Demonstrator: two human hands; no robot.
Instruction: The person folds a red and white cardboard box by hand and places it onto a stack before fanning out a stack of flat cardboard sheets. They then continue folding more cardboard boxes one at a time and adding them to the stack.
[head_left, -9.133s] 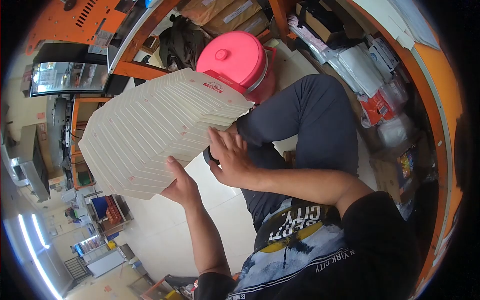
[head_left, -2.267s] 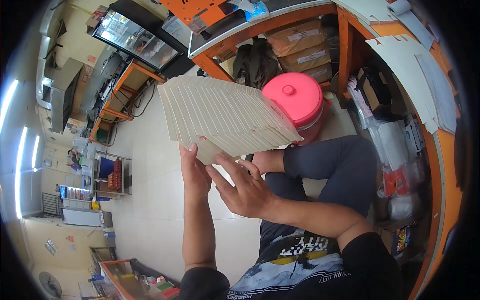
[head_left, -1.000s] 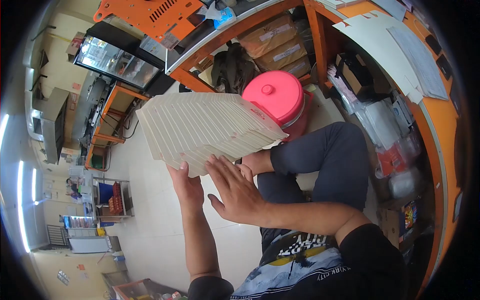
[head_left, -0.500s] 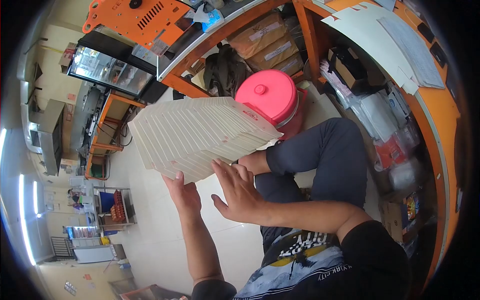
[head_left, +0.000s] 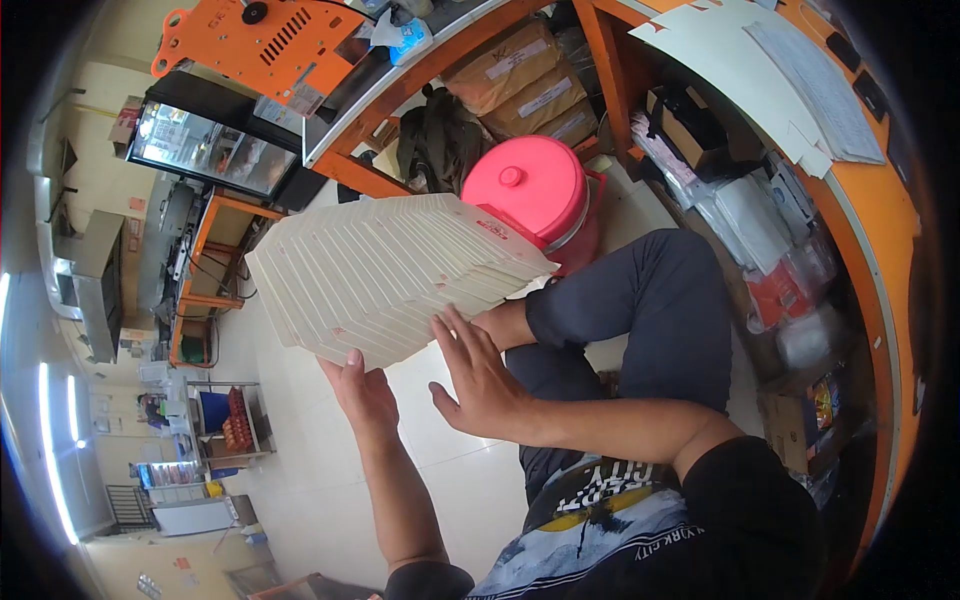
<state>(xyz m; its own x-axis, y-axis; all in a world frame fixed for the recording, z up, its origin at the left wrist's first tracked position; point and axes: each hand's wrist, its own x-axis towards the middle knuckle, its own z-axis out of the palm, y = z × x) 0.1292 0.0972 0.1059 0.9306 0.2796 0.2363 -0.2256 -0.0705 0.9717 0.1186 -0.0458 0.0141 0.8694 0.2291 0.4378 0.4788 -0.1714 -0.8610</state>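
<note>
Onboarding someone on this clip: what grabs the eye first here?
A big fanned stack of flat white cartons fills the centre, propped from below by the left hand, with the right hand spread flat against its near edge. Right behind it sits a bright pink lidded container on the floor under an orange-framed counter, beside the person's raised knee.

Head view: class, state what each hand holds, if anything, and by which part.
The left hand supports the fanned stack of flat white cartons from beneath its near lower edge. The right hand lies open against that edge, holding nothing.
</note>
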